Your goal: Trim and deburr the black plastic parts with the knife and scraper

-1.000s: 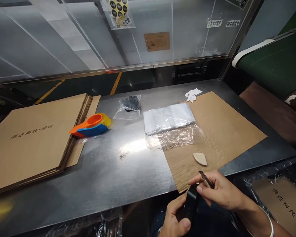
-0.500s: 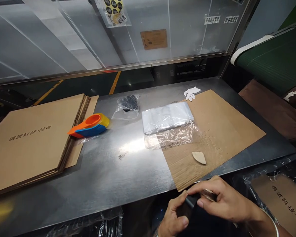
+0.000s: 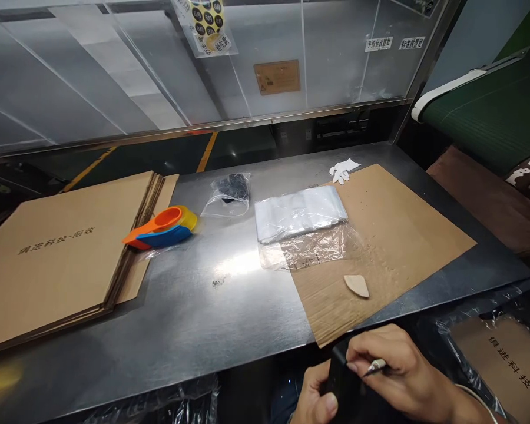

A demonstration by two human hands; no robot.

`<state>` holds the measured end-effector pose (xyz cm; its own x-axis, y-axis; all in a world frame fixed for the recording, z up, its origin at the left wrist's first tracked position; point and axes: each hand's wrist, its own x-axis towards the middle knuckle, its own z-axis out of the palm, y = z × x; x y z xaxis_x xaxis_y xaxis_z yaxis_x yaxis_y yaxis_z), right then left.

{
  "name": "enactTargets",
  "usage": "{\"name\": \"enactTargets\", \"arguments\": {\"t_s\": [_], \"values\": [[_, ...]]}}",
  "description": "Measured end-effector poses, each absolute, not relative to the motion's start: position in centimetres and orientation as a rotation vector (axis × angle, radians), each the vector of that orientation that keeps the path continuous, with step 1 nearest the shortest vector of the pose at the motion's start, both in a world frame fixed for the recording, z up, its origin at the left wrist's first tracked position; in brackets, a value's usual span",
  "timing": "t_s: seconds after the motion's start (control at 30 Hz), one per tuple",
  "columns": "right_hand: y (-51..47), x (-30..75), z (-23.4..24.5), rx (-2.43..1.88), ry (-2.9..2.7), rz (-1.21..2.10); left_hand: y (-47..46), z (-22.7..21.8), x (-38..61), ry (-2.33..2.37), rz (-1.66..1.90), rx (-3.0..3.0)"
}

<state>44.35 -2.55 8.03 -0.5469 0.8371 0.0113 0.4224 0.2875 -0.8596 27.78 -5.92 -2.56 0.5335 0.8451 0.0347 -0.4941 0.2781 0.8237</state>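
My left hand [image 3: 314, 397] grips a small black object [image 3: 341, 377] from below, just off the near edge of the steel table [image 3: 212, 306]. My right hand [image 3: 395, 368] is closed above it, fingertips touching the black object's top, with thin metal tweezers [image 3: 375, 367] pinched between its fingers. On the brown cardboard sheet [image 3: 401, 235] right in front of the hands lies a small pale wedge-shaped piece [image 3: 357, 285].
A stack of clear plastic bags [image 3: 300, 212] and crinkled film [image 3: 313, 250] lie mid-table. An orange-and-blue tape dispenser [image 3: 163, 227] rests by a stack of flat cartons [image 3: 57, 253] at left. A bagged dark item [image 3: 229, 189] and a white glove [image 3: 343, 169] lie farther back.
Both hands have dropped lower, toward the near table edge. The tweezers, earlier sticking up past my right fingers, now lie tucked under them, pointing right.
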Motion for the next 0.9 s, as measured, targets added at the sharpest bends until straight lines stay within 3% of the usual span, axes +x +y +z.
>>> {"name": "enactTargets", "arguments": {"t_s": [0.33, 0.7, 0.9], "values": [[-2.6, 44.3, 7.3, -1.293, -1.786, 1.243, -6.0, -2.3, 28.3, 0.477, 0.855, 0.798], [-2.3, 45.5, 5.7, -1.259, -1.631, 1.541, -5.8, -3.0, 27.9, 0.437, 0.776, 0.784], [-2.4, 45.9, 6.0, -1.221, -1.513, 1.635, -6.0, -3.4, 28.4, 0.395, 0.896, 0.671]]}}
